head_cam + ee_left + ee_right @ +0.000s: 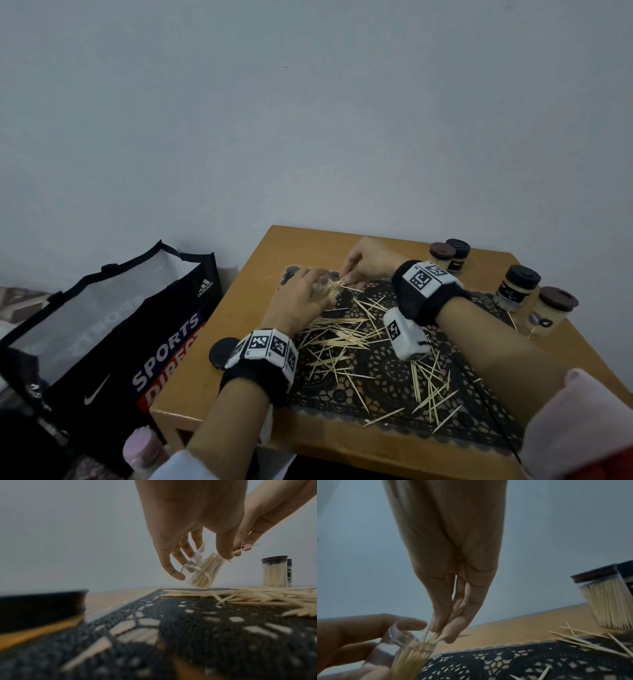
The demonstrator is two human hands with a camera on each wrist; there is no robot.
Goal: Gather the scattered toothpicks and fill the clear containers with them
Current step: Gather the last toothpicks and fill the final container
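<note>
Left of the lace mat lies a loose black lid on the wooden table. At the mat's far left corner your left hand grips a clear container, tilted and partly filled. Your right hand pinches a small bunch of toothpicks at its mouth. Keep the container tilted toward the pinch, line the points up with those already inside, and let go only once the tips are past the rim; in my judgement stray sticks will otherwise catch on the edge. Scattered toothpicks cover the mat's middle and right. Beyond the mat's right edge stand capped, filled containers.
</note>
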